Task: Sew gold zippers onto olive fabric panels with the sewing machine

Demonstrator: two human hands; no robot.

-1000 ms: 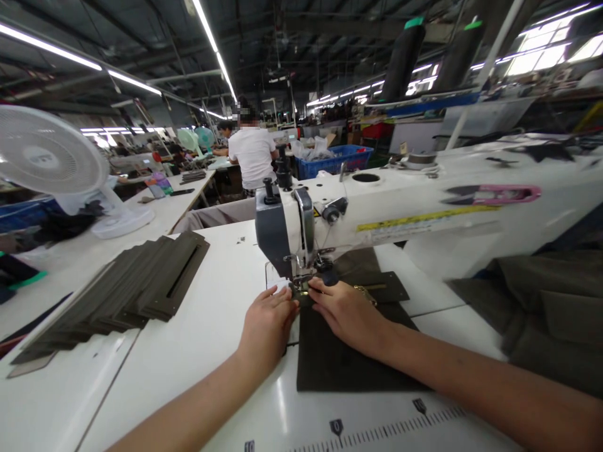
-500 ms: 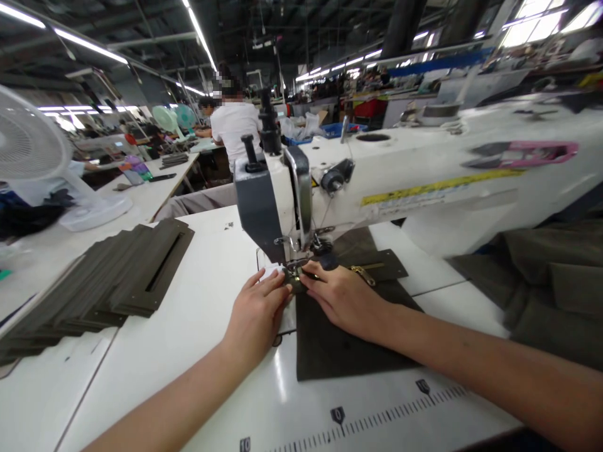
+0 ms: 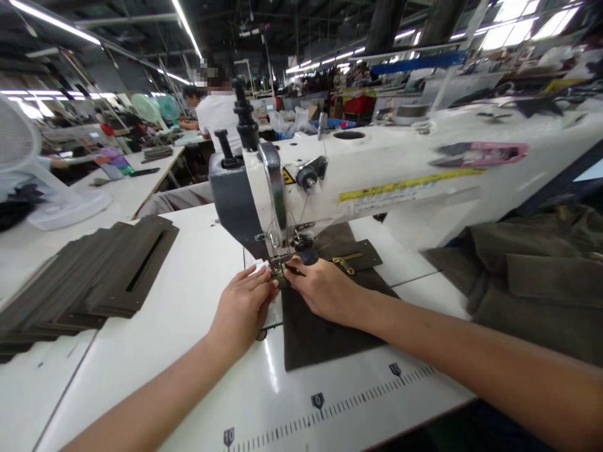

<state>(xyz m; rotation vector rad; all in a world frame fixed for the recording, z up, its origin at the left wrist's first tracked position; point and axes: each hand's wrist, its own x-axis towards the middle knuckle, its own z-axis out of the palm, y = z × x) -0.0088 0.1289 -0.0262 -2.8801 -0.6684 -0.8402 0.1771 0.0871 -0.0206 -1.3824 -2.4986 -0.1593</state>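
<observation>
A dark olive fabric piece (image 3: 320, 329) lies under the needle area of a white sewing machine (image 3: 386, 166). A narrow strip with a brass zipper pull (image 3: 346, 267) rests on it. My left hand (image 3: 242, 304) lies at the left of the presser foot (image 3: 277, 263), fingers stretched out, fingertips and thumb touching the fabric's edge. My right hand (image 3: 325, 285) is closed at the foot's right side, its fingers pinching the fabric strip close to the needle. The fingertips and the stitching spot are partly hidden by the foot and hands.
A fanned stack of olive pieces with slots (image 3: 117, 270) lies on the left. Bunched olive fabric (image 3: 532, 270) is on the right. Pink-handled thread snips (image 3: 485, 152) rest on the machine arm. A white fan (image 3: 70, 204) stands back left; a person in white (image 3: 219, 119) is beyond.
The whole view has shifted, so machine, hands and fabric appear a little further left. Both hands keep their places by the presser foot; little else differs.
</observation>
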